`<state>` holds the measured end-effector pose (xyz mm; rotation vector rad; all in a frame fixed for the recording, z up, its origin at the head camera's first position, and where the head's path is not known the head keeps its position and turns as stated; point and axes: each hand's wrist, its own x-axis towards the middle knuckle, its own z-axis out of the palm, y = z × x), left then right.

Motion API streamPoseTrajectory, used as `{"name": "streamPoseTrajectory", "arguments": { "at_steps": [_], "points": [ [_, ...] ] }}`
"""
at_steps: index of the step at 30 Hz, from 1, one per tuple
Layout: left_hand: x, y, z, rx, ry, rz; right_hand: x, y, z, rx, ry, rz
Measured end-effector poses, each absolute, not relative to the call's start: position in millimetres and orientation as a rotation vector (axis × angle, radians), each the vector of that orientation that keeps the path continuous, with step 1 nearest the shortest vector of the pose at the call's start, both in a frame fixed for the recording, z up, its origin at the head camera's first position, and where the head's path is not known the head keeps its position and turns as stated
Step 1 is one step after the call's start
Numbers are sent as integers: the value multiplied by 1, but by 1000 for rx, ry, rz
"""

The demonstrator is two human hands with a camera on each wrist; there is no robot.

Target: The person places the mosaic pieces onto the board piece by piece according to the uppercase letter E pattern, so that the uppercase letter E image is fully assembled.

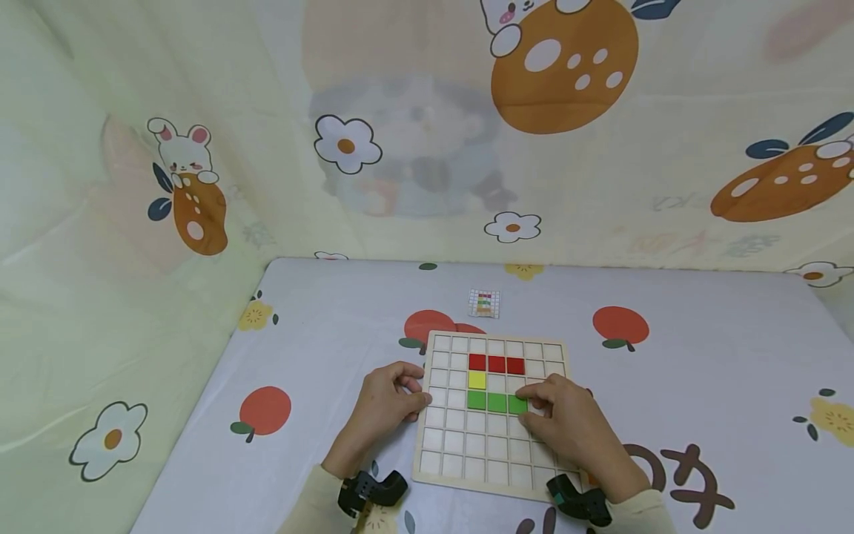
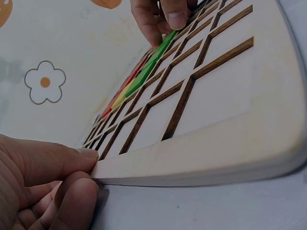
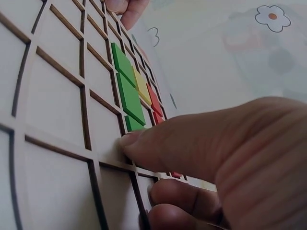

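Two hands at a wooden grid board on a fruit-print cloth.

The table (image 1: 700, 371), draped in a pale cloth with red fruit and flowers, stands before a cartoon-print curtain (image 1: 167, 111). Near its front middle lies the wooden grid board (image 1: 490, 475), flat on the cloth. The left hand (image 1: 387, 404) pinches the board's left edge between thumb and curled fingers, as the left wrist view shows closely. The right hand (image 1: 567, 423) rests on the board's right part, its fingers curled down, a fingertip touching the rightmost tile of the green row (image 1: 497, 403); whether it pinches that tile I cannot tell. Above the green row sits one yellow tile (image 1: 477, 380), and above that a row of three red tiles (image 1: 497, 363). Beyond the board, apart from it, lies a small pattern card (image 1: 484, 302).
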<state>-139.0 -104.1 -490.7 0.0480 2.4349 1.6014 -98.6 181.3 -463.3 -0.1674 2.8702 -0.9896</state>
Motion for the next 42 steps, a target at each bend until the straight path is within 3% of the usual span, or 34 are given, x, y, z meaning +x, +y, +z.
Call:
{"name": "streamPoseTrajectory", "arguments": {
  "at_steps": [7,23,42],
  "points": [
    [-138,-105,-490,28,2436,1589,-88,194,-457,-109,2895,-1005],
    [-138,-105,-489,48,2437,1599,-25,281,-474,293,2822,-828],
    [-139,-104,-492,64,2438,1604,-15,280,-478,380,2692,-872]
  ]
}}
